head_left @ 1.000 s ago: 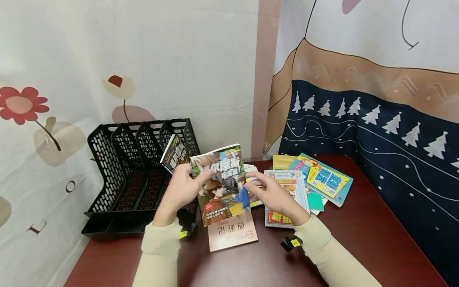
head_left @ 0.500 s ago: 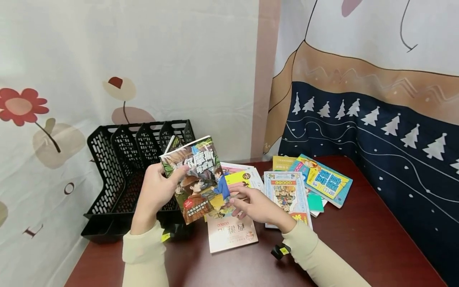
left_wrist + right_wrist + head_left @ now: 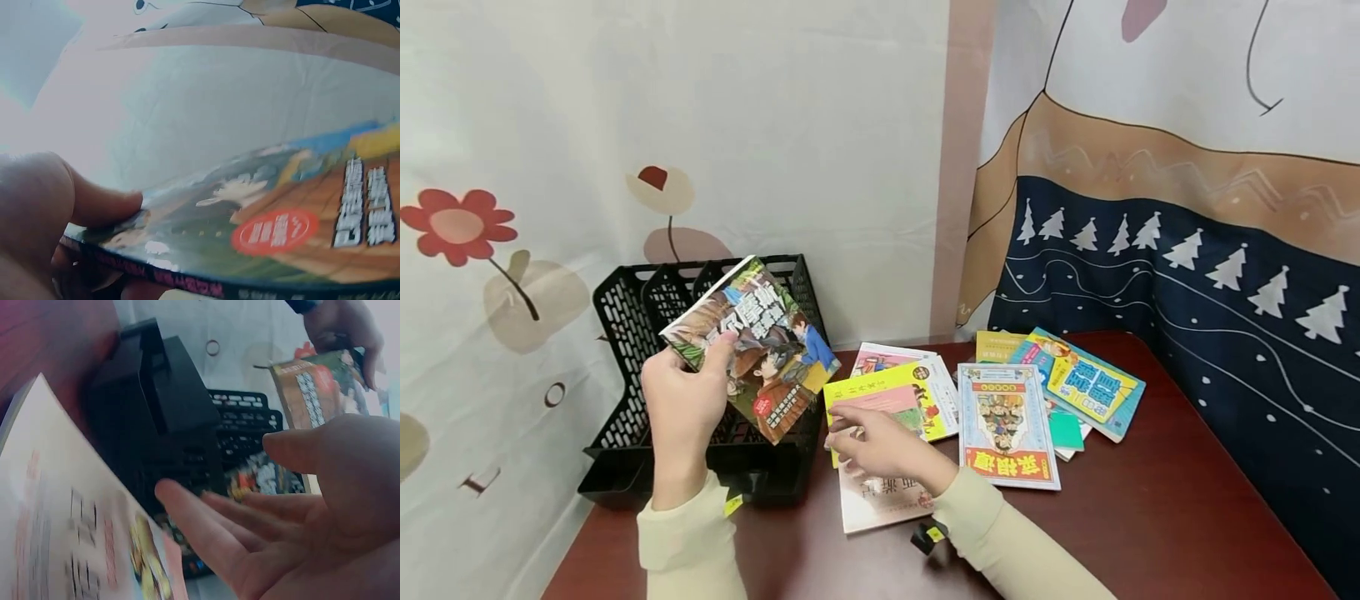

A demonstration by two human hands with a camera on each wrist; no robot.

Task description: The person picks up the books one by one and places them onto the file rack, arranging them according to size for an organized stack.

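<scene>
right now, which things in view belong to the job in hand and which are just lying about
Seem part of the job:
comic book, gripped by the left hand
black rack, behind that book
yellow book, partly hidden by the right hand
other books on the tabletop, probably

Seem mere surroundings:
flower-print cloth
tree-print cloth
the tabletop itself

Tabletop [image 3: 1135, 517]: dark red-brown, glossy. Behind it, pale cloth [image 3: 820, 150] printed with a red flower [image 3: 456, 227]; the tilted letter [image 3: 478, 481] below looks like an I, though hard to read from where I stand. Pinkish vertical band [image 3: 958, 167], then navy panel [image 3: 1075, 308] bearing white fir trees [image 3: 1185, 252].
</scene>
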